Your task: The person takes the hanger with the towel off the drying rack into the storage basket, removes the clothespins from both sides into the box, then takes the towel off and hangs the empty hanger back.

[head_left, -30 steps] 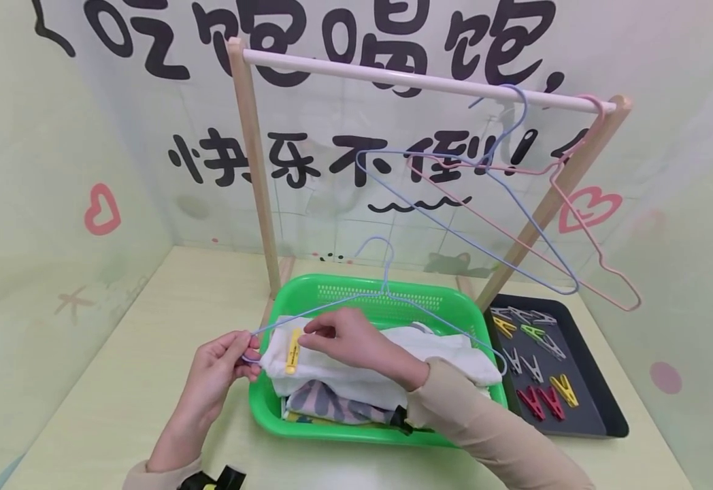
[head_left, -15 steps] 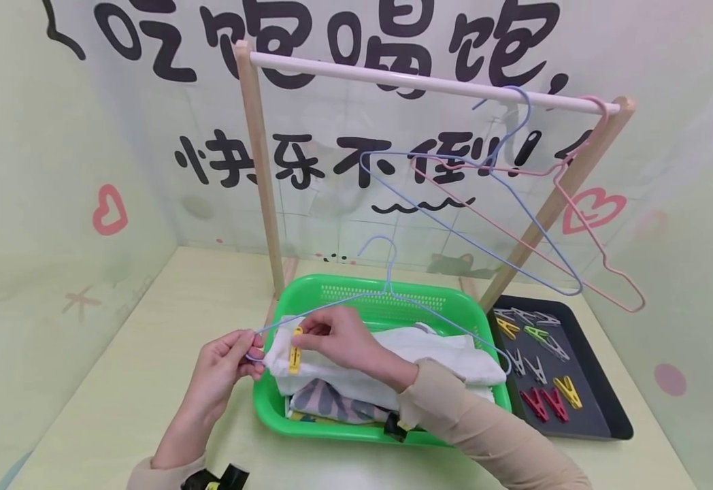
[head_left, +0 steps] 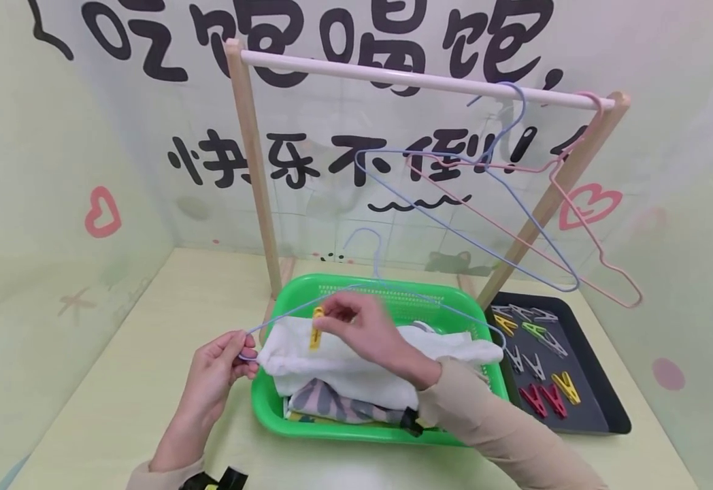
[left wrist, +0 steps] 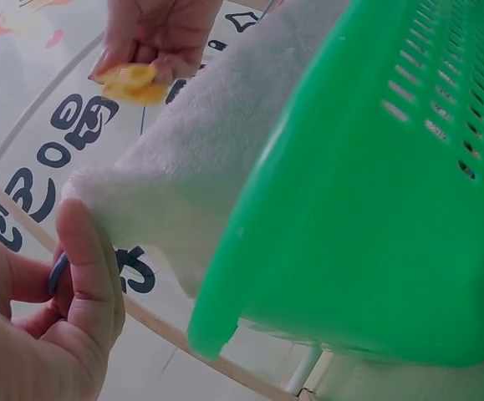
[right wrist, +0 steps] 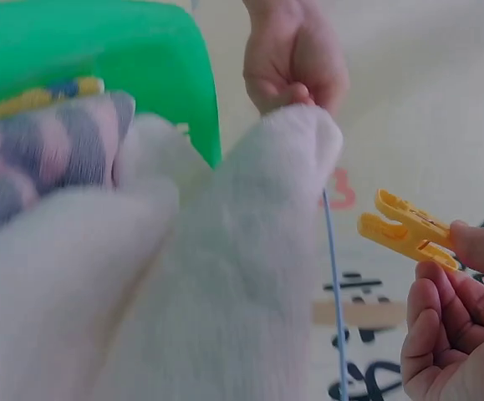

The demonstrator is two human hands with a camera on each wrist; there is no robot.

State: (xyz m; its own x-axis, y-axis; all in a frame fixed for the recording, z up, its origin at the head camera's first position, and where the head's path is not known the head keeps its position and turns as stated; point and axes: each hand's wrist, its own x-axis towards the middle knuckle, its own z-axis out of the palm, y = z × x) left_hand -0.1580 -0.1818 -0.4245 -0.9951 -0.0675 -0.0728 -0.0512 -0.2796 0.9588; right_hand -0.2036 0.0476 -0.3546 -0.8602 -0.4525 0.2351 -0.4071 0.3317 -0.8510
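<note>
My left hand (head_left: 217,364) pinches the left corner of a blue wire hanger (head_left: 301,308), whose hook points up toward the back wall. A white towel (head_left: 344,371) drapes over the hanger's lower bar, spreading above the green basket (head_left: 258,408). Between thumb and fingertips, my right hand (head_left: 365,325) holds a yellow clothespin (head_left: 316,331) in front of the towel's left part. The right wrist view shows the clothespin (right wrist: 405,227) squeezed at its handles, its tips parted and apart from the towel (right wrist: 250,234).
Behind the basket stands a rack with a white bar (head_left: 418,78), where a blue hanger (head_left: 467,238) and a pink hanger (head_left: 626,279) hang. A black tray (head_left: 604,401) at right bears several clothespins (head_left: 533,400). Patterned cloth (head_left: 326,403) lies in the basket.
My right hand has drawn the yellow clothespin away from the towel's left end, up and to the right. The held hanger has shifted slightly left and up; my left hand keeps its grip.
</note>
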